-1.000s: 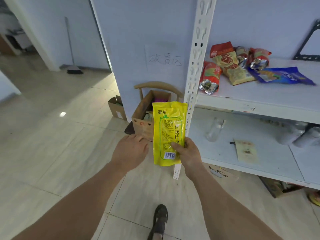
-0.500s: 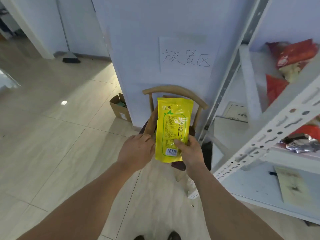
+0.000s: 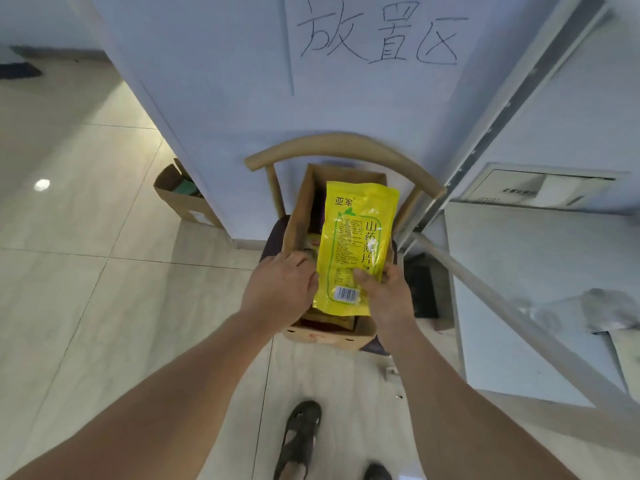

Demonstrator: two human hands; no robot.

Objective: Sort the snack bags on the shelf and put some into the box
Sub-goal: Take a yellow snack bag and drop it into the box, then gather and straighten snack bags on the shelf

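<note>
While the shelf slid out to the right edge of view, the person closed in on the box (image 3: 300, 216).

Now the yellow snack bag (image 3: 356, 247) hangs directly over the open carton on the chair (image 3: 343, 147), pinched low down by the right hand (image 3: 384, 292), thumb across its front. The left hand (image 3: 277, 289) sits at the bag's left edge, fingers curled under; whether they hold it cannot be told. Dropping it in looks imminent.

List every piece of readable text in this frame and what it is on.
"放置区": handwritten on the paper sign on the wall.
"亚军": top left of the yellow bag, pinched by the right hand.
"山药薄片": down the bag's right side, last part hidden by fingers.
Bag's fine print and barcode digits: too small to read.
Red mark on the box front: blurred.
Label on the white panel: blurred.
</note>
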